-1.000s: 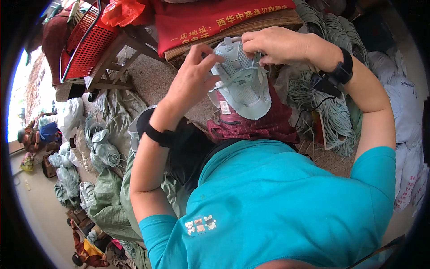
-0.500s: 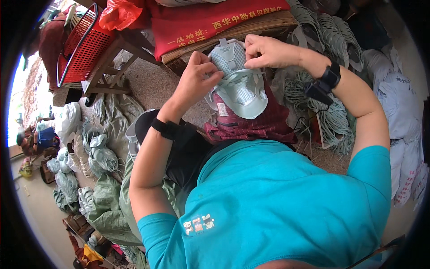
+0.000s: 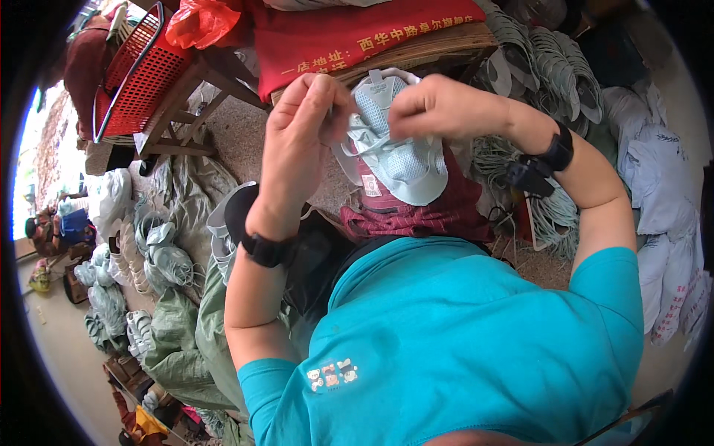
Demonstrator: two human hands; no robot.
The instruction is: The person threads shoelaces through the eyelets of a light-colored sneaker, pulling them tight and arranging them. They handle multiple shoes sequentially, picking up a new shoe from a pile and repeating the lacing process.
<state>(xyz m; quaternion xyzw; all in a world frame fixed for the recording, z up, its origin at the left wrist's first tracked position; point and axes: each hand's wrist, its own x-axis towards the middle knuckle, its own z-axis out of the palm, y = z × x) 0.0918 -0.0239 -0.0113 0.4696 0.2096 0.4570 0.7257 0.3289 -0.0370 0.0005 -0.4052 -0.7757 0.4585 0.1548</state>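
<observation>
A pale blue-green mesh shoe upper (image 3: pixel 413 165) lies on a dark red cloth (image 3: pixel 416 215) over my lap, toe toward me. Its tongue (image 3: pixel 378 97) points away from me, and a pale shoelace (image 3: pixel 364 140) crosses its middle in loose loops. My left hand (image 3: pixel 306 123) is raised at the upper's left side, fingers pinched by the lace. Over the upper's right side my right hand (image 3: pixel 439 110) is closed, knuckles up and slightly blurred; what its fingertips grip is hidden. Each wrist wears a black band.
A wooden stool (image 3: pixel 416 56) with a red printed cloth (image 3: pixel 357 33) stands just beyond the shoe upper. At the left is a red basket (image 3: pixel 141 70). Bundled pale uppers and cords (image 3: pixel 554 219) lie at the right, near white sacks (image 3: pixel 662 178); green sacks (image 3: pixel 178 349) lie left.
My left hand has lifted and turned away from the shoe upper, to the left and nearer me. My right hand has moved slightly down over the upper. The lace loops now show more at the left.
</observation>
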